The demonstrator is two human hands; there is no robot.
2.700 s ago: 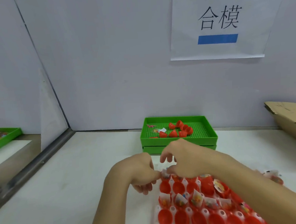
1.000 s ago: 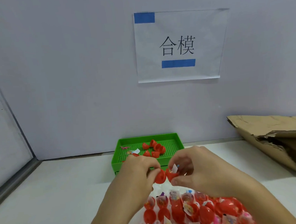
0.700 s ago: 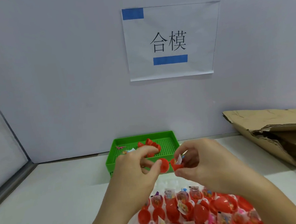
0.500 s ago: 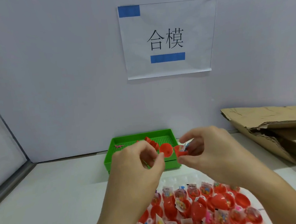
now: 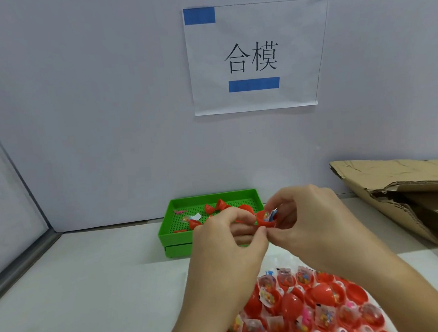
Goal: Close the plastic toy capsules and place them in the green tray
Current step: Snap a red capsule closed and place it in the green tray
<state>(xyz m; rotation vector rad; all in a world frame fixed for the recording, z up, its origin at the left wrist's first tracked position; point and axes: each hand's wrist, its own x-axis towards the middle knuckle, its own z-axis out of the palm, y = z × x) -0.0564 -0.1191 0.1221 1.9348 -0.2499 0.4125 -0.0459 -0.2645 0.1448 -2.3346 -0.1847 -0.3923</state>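
Nearest, at the bottom right, a rack (image 5: 326, 311) of open red capsules lies on the tabletop (image 5: 92, 291), most of the cups carrying small packets of toys.

Above it, both hands are raised with one capsule (image 5: 264, 218) between them. The right hand (image 5: 318, 223) pinches the filled half, thumb underneath and fingers curled over the top; a packet shows in its open mouth. The left hand (image 5: 228, 240) has its fingers curled around what looks like the other half, though only a sliver of red and a thin strap show past the knuckles. The two thumbs meet just below the capsule. So both grips are narrow and closed around the capsule's halves, and the capsule itself is not yet shut.

To close it well, I judge the packet should be tucked fully inside first, since a corner caught in the seam would stop the halves seating. Then line the rims up square and press them straight together, squeezing evenly until the joint is flush all round.

Farther off, the tray (image 5: 173, 236) sits on the tabletop behind the hands, partly hidden by them, and holds a few red pieces (image 5: 214, 206) already. To the far right lies folded cardboard (image 5: 396, 192), and a sign (image 5: 254, 57) hangs on the wall.
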